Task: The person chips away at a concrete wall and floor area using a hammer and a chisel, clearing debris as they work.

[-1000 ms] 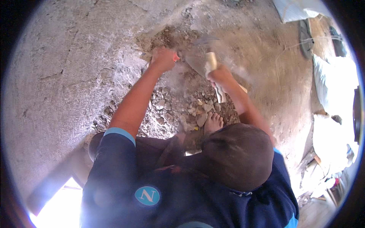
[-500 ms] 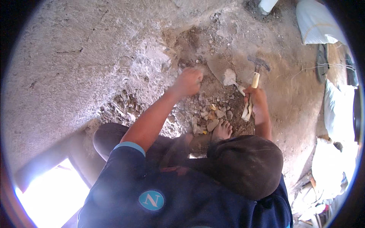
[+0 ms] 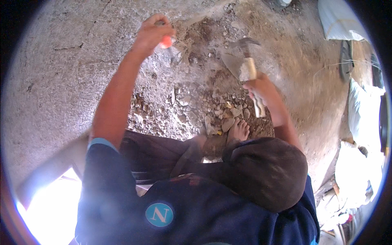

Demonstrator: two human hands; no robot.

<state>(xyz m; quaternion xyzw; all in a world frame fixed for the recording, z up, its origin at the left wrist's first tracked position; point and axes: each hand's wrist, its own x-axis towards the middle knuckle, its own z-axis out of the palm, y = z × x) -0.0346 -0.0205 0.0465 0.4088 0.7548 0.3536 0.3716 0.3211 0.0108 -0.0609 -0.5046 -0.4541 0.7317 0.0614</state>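
My left hand (image 3: 153, 34) is closed around a tool with an orange part (image 3: 165, 41), held over the rough ground at the upper left. A dark end shows above the fist; motion blur and my fingers hide the rest, so its kind is unclear. My right hand (image 3: 264, 90) grips a claw hammer (image 3: 250, 69) by its pale, worn handle, with the dark metal head pointing away from me. Beneath the hammer, a trowel blade (image 3: 232, 64) with a whitish lump (image 3: 244, 72) on it lies on the ground; my right hand hides its handle.
Broken stones (image 3: 226, 113) and rubble lie before my bare foot (image 3: 239, 130). A dug, brown earth patch (image 3: 204, 41) is farther off. At the right are a white sack (image 3: 341, 20), a sandal (image 3: 346, 61) and a thin wire (image 3: 326, 65).
My left hand has swung up and to the left, away from the dug patch, and the orange part now shows. The hammer in my right hand has moved up and left, over the trowel.
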